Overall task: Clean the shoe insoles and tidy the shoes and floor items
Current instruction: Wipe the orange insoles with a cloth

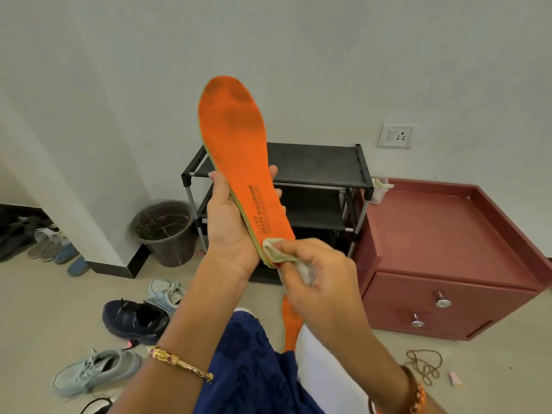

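- Lying on the tiled floor (35,300) at far left, several grey and blue slip-on shoes (56,249) sit in a row by the wall corner.
- Nearer the person, a navy sneaker (134,319) lies between two pale grey-green sneakers (95,370), loosely scattered.
- A dark plastic bucket (165,231) stands just beside a black two-tier shoe rack (316,165).
- The left hand (230,222), a gold bangle (179,363) on its wrist, grips the orange insole (236,150) round its middle, fingers curled over the far edge, toe end up.
- The insole is raised in front of the rack; its orange top has dark grimy patches at the toe and ball, dark printed lettering near the heel, and a green edge.
- The right hand (316,279) pinches a pale cloth (274,249) against the insole's heel.
- A second orange insole (291,324) lies below, across the lap.
- At right stands a maroon cabinet (442,249) with a brown cord (424,366) on the floor near it.
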